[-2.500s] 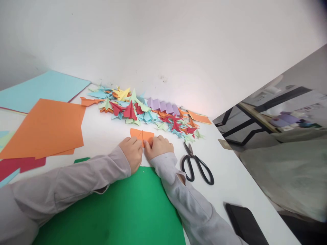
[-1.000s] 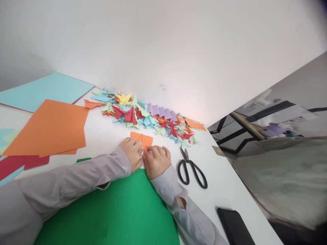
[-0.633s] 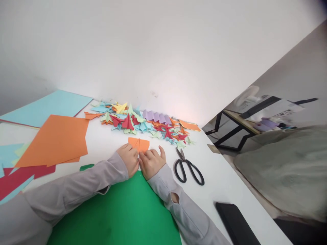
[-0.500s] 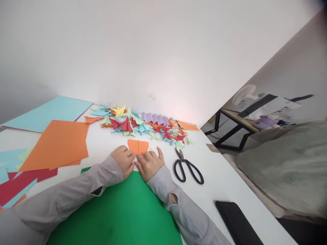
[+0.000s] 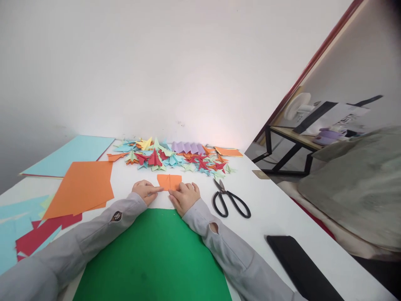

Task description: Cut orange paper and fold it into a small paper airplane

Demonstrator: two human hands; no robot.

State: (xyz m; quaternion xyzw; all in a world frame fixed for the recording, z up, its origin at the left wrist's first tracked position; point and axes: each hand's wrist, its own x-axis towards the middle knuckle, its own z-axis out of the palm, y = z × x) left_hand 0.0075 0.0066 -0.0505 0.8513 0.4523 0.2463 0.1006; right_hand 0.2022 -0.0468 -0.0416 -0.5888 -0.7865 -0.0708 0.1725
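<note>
Centrally, the left hand (image 5: 146,190), loosely open, and right hand (image 5: 186,197), half-curled (grip indeterminable), touched orange paper (image 5: 169,182); at two o'clock, a white bag (image 5: 342,113) bore partly legible lettering.

One head-worn view, set above and behind the left hand (image 5: 144,190) and right hand (image 5: 187,197), looking forward and down across a white table (image 5: 266,213), facing the pale wall (image 5: 156,62) beyond, grey sleeves (image 5: 233,246) nearest, desk (image 5: 294,136) farther off at right.
</note>
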